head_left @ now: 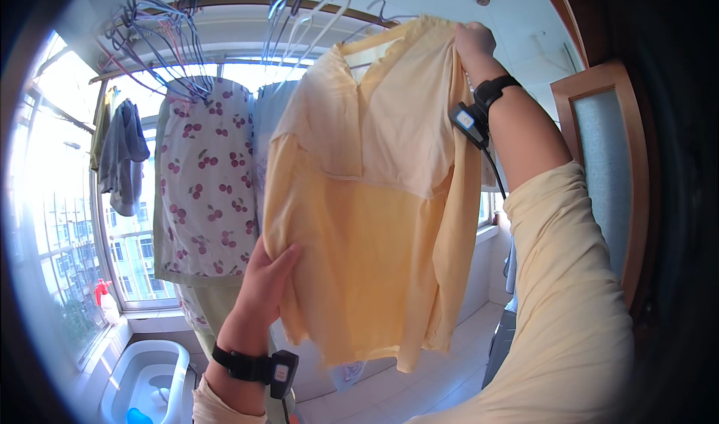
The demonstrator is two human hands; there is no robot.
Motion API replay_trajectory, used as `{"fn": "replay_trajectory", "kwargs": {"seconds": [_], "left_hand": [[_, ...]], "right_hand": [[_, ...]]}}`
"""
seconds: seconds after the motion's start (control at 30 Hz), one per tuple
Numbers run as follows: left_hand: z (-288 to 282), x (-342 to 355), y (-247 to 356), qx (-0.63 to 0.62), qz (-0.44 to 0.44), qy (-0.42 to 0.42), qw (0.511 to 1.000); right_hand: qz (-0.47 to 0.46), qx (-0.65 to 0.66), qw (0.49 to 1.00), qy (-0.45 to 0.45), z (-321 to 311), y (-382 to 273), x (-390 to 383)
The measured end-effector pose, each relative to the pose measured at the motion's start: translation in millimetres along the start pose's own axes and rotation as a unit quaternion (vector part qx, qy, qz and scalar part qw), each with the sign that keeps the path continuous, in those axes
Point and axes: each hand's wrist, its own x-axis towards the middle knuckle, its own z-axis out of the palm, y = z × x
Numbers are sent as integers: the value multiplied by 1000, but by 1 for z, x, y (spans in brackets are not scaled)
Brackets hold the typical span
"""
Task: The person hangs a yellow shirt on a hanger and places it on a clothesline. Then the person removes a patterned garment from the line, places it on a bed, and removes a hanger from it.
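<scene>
A pale yellow long-sleeved shirt (374, 252) hangs in front of me with its neckline up. My right hand (475, 44) is raised and closed on the shirt's shoulder, close below the drying rail. Lower down, my left hand (268, 278) grips the shirt's left sleeve, its thumb lying over the cloth. Part of a hanger hook (380, 12) shows at the shirt's collar; whether the shirt rests on that hanger I cannot tell. Dark bands with small boxes are strapped round both my wrists.
Several hangers (161, 38) crowd the left of the rail (225, 1), beside white hangers (322, 20). A cherry-print cloth (206, 184) hangs left of the shirt, and grey clothing (123, 158) by the window. Below are a white tub (180, 364) and a spray bottle (107, 303). A wood-framed door (636, 162) stands right.
</scene>
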Motion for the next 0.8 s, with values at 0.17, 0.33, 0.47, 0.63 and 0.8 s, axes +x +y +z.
{"fn": "replay_trajectory", "kwargs": {"seconds": [0.17, 0.33, 0.47, 0.63, 0.8], "left_hand": [[-5, -17, -11, 3, -29, 0, 1000], [-29, -30, -64, -7, -44, 29, 999], [-64, -50, -130, 84, -181, 128, 971], [-90, -97, -247, 111, -183, 247, 945], [-51, -131, -347, 210, -248, 346, 880]], "right_hand": [[28, 58, 996, -67, 13, 9, -15], [64, 384, 898, -205, -47, 16, -52], [84, 369, 845, -378, -125, 61, -137], [284, 212, 771, -529, -238, 176, -302], [333, 256, 662, -621, -335, 275, -419]]}}
